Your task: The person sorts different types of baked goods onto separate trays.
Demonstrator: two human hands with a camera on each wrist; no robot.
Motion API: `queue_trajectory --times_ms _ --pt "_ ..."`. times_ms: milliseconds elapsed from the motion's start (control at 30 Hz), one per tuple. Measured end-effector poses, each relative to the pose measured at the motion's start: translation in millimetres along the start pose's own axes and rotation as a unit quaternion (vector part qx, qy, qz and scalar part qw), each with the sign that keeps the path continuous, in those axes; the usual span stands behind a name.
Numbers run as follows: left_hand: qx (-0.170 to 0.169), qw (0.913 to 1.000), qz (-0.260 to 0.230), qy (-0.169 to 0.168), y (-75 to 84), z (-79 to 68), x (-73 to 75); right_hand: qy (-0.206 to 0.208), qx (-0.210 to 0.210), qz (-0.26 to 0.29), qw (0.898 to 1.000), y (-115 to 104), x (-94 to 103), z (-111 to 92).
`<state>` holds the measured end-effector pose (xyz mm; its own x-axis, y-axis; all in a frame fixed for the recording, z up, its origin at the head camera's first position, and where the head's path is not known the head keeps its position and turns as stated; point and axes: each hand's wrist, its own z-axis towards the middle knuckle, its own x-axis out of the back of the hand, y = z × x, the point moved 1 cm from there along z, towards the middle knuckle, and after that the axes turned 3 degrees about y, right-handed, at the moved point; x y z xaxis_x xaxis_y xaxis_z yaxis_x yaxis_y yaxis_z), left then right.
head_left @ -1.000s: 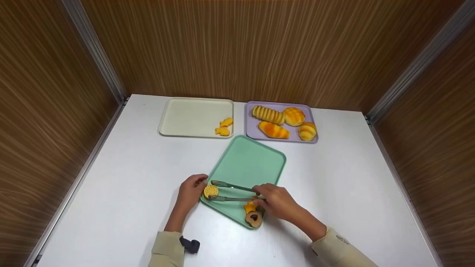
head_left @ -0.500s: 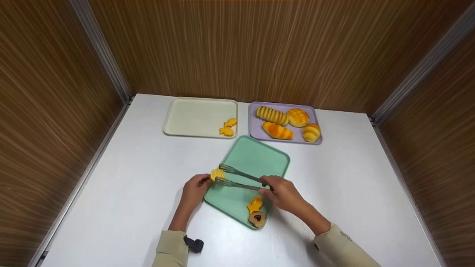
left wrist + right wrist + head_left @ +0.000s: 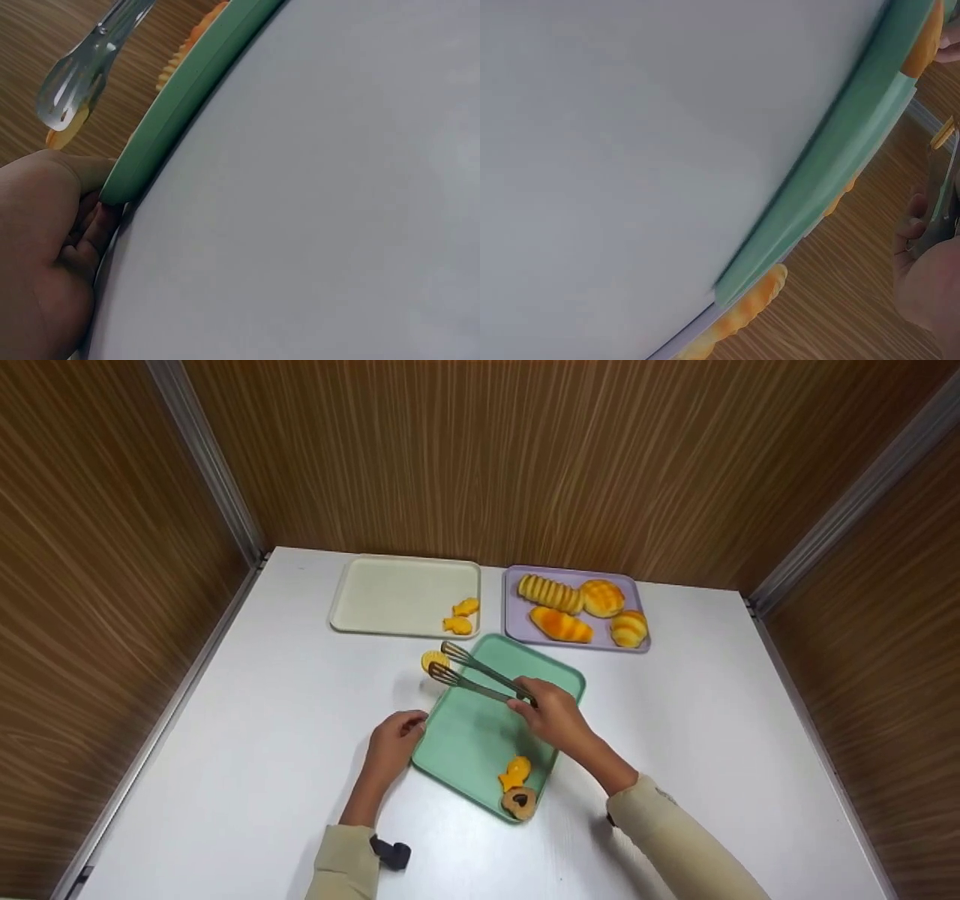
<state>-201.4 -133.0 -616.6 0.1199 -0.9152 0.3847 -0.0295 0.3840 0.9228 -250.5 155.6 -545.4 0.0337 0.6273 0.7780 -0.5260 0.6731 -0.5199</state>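
My right hand point(image 3: 553, 714) holds a pair of metal tongs point(image 3: 487, 670) with slotted ends. Between those ends is a round yellow biscuit point(image 3: 430, 659), raised off the table just left of the green tray point(image 3: 466, 742). In the left wrist view the biscuit point(image 3: 64, 135) shows at the tongs' tip. My left hand point(image 3: 391, 744) pinches the green tray's left edge, its fingers curled at the corner in the left wrist view. Near the tray's front corner lie an orange fish-shaped biscuit point(image 3: 516, 773) and a brown biscuit with a dark heart point(image 3: 519, 803).
Behind stands a cream tray point(image 3: 397, 596) with two fish-shaped biscuits point(image 3: 459, 625) at its right end. Beside it, a purple tray point(image 3: 517, 634) bears several bread rolls point(image 3: 602, 598). Wood-patterned walls point(image 3: 480, 457) enclose the white table point(image 3: 247, 735) at back and sides.
The tongs have lifted the round biscuit from the green tray's left corner and carried it away from me, past the tray's left edge. My left hand stays at the tray.
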Motion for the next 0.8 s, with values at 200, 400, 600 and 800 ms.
queue_trajectory --times_ms 200,400,600,800 --pt "0.000 1.0000 0.002 -0.001 0.2 0.2 -0.7 0.017 -0.020 0.004 1.000 -3 -9.0 23" --pt "-0.005 1.0000 0.000 -0.001 -0.8 0.4 0.9 -0.007 -0.059 -0.023 0.998 -5 -22.6 45" --pt "-0.011 0.9999 -0.004 -0.008 -1.9 1.1 1.7 -0.007 -0.081 -0.021 0.996 -3 -36.0 64" --pt "-0.010 0.9999 -0.004 -0.006 -2.5 0.3 1.1 -0.007 -0.099 -0.024 0.995 2 -46.1 76"
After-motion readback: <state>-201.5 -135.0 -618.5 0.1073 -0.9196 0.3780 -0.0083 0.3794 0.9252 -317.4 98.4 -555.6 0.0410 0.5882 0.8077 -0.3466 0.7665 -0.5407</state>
